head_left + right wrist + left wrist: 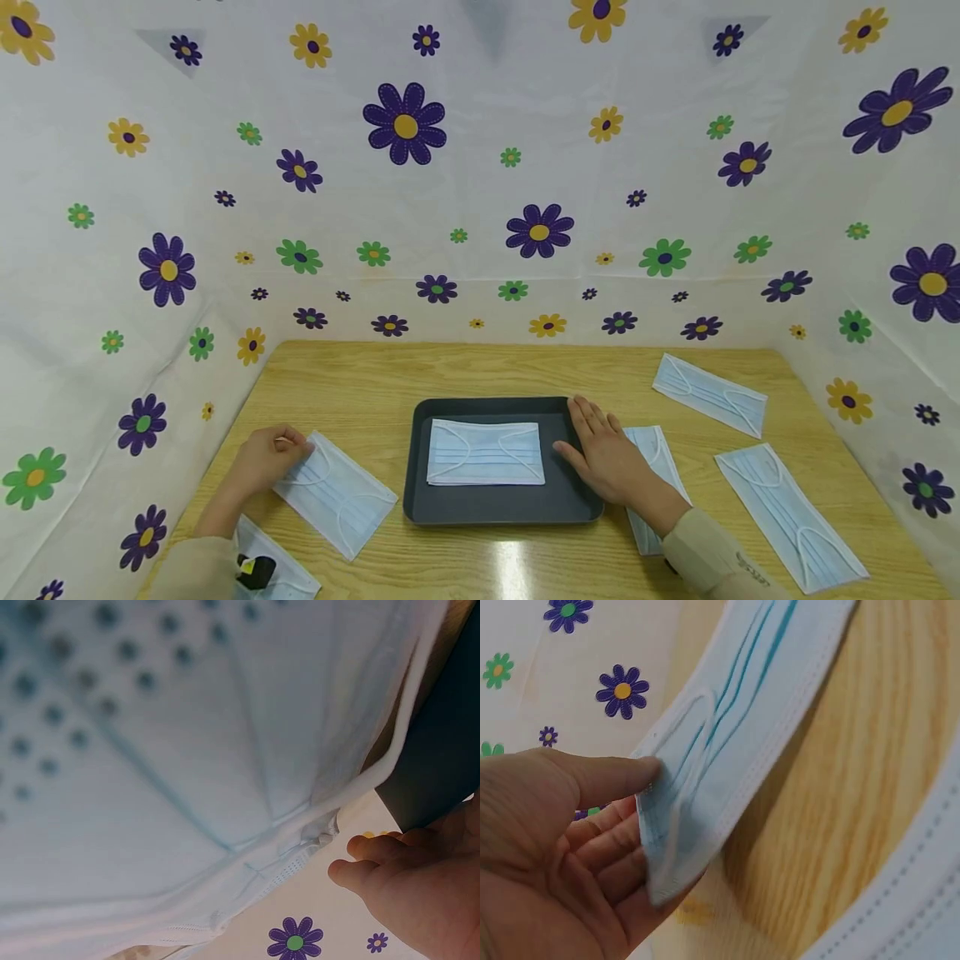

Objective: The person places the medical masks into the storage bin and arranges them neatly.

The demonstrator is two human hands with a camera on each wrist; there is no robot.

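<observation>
Left grip (266, 458) pinches mask (343, 493) end — right grip (607, 454), straight-fingered, touches tray (502, 506).

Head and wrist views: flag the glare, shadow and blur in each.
Head view: a bright patch of glare on the wooden table, on the near side of the tray; left wrist view: a dark shadow on the table along the edge of the mask that the left hand pinches; right wrist view: the close-up mask is blurred, its dots soft, the purple flower crisper.
</observation>
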